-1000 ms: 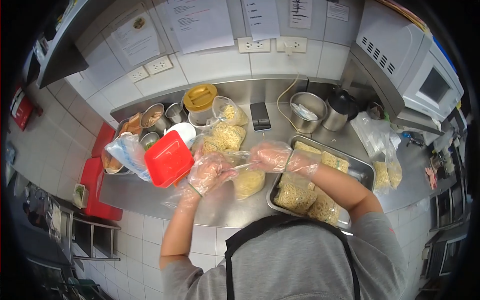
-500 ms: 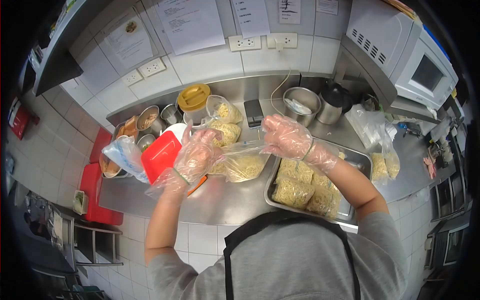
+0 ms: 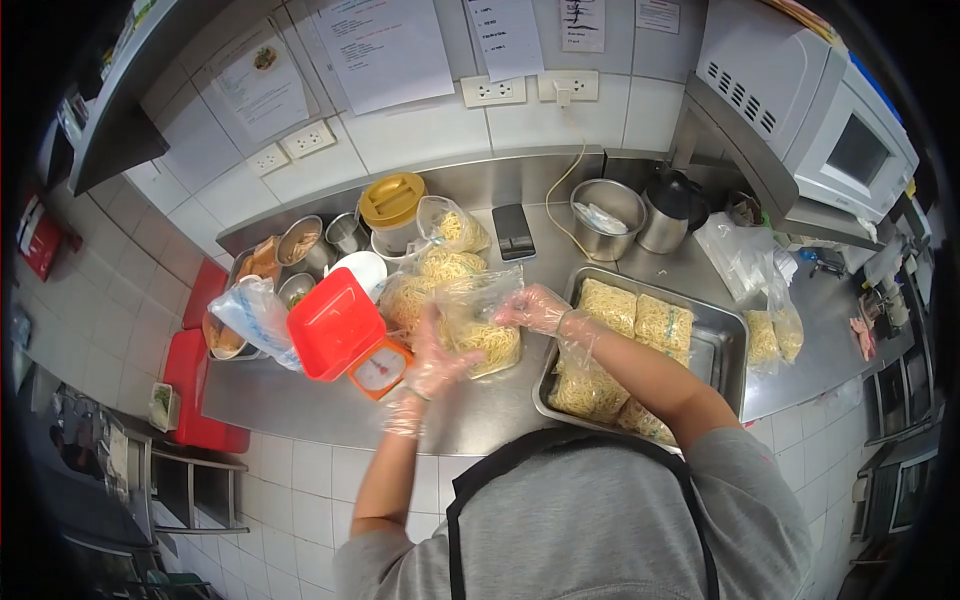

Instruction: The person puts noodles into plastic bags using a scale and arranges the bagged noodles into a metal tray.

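Observation:
A clear plastic bag of noodles (image 3: 492,345) stands on the steel counter between my hands, its top loose. My right hand (image 3: 535,310), in a clear plastic glove, pinches the right side of the bag's top. At the bag's left, my gloved left hand (image 3: 440,362) has its fingers spread, slightly blurred, with nothing gripped. Just left of that hand is an orange scale (image 3: 381,368) with a round dial and a red tray (image 3: 337,324) on it. More bagged noodles (image 3: 452,264) lie behind. To the right, a steel pan (image 3: 718,345) holds several noodle bags.
Along the back stand a gold-lidded container (image 3: 393,203), a black phone-like device (image 3: 513,232), a steel pot (image 3: 608,218) and a black-topped jug (image 3: 668,212). Steel bowls (image 3: 300,243) are at the left. Two noodle bags (image 3: 762,340) lie right of the pan, below a microwave (image 3: 850,150).
My left hand has moved down and right from the red tray, its fingers spread, uncovering the scale. My right hand has come down and left. The noodle bag, stretched sideways before, now stands upright.

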A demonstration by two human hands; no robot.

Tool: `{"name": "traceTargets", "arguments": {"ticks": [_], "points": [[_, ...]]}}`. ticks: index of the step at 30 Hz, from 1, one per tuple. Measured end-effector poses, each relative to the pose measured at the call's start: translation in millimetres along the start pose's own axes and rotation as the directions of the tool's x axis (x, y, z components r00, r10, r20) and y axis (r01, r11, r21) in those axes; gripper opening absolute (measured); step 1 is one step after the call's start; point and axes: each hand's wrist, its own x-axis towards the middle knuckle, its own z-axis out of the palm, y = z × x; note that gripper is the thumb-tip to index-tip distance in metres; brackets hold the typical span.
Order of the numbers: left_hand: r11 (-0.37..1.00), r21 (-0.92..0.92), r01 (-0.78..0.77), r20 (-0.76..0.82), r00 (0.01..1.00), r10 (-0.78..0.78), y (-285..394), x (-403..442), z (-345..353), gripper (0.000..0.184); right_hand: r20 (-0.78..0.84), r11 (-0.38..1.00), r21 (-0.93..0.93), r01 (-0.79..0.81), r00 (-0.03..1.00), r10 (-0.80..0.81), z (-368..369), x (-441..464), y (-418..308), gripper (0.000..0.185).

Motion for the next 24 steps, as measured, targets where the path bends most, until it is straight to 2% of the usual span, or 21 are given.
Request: {"name": "traceTargets", "arguments": {"ticks": [2, 4, 7, 10, 11, 13, 14, 15, 16, 17, 18, 20, 22, 24], "points": [[0.992, 0.009, 0.122, 0.018, 0.992, -0.123, -19, 4, 6, 0.032, -0.034, 0.999, -0.048, -0.006, 0.999, 0.004, -5, 1, -9, 0.025], [0.937, 0.032, 0.348, 0.197, 0.917, -0.347, -68, 29, -14, 0.029, -0.065, 0.991, -0.124, -0.041, 0.997, 0.033, -11, -1, -32, 0.026], [0.985, -0.082, 0.154, 0.134, 0.981, -0.142, -30, 39, -10, 0.024, -0.119, 0.994, 0.026, 0.109, 0.987, -0.106, -21, -1, -34, 0.027], [0.974, -0.026, 0.224, 0.201, 0.956, -0.215, -39, 14, -5, 0.024, -0.001, 0.945, -0.291, 0.151, 0.987, -0.159, -30, -5, -13, 0.031], [0.923, -0.139, 0.359, 0.143, 0.929, -0.34, -44, 0, 4, 0.023, -0.007, 0.955, -0.292, 0.051, 0.998, -0.055, -27, -7, -11, 0.031], [0.792, -0.229, 0.566, 0.078, 0.822, -0.565, -57, -9, 14, 0.024, -0.017, 0.945, -0.287, -0.155, 0.987, 0.157, -13, -13, -7, 0.032], [0.704, -0.28, 0.653, 0.051, 0.742, -0.668, -61, -12, 16, 0.024, -0.004, 0.926, -0.341, -0.164, 0.985, 0.173, -9, -9, -7, 0.033], [0.68, -0.228, 0.697, 0.064, 0.707, -0.704, -64, -11, 9, 0.025, 0.012, 0.902, -0.397, -0.168, 0.982, 0.188, -5, -2, -7, 0.033], [0.824, 0.035, 0.565, -0.094, 0.823, -0.56, -64, -12, 5, 0.029, 0.028, 0.877, -0.449, -0.17, 0.979, 0.204, -3, 4, -6, 0.035], [0.86, 0.319, 0.399, -0.19, 0.916, -0.354, -64, -13, 2, 0.033, 0.11, 0.847, -0.529, -0.055, 0.985, 0.132, -3, 15, 17, 0.03], [0.78, 0.586, 0.219, -0.213, 0.971, -0.113, -63, -11, 0, 0.038, 0.196, 0.801, -0.596, 0.065, 0.978, 0.067, -4, 32, 56, 0.025], [0.72, 0.683, -0.122, 0.0, 0.986, 0.167, -24, -8, 12, 0.048, 0.26, 0.796, -0.602, 0.057, 0.957, 0.129, -9, 43, 68, 0.022], [0.62, 0.702, -0.349, 0.267, 0.937, 0.224, -4, -14, 30, 0.06, 0.241, 0.845, -0.488, -0.218, 0.897, 0.37, -10, 37, 43, 0.025], [0.568, 0.673, -0.474, 0.537, 0.841, 0.066, -1, -23, 45, 0.073, 0.283, 0.768, -0.637, -0.066, 0.906, 0.313, -8, 48, 59, 0.028]]}}
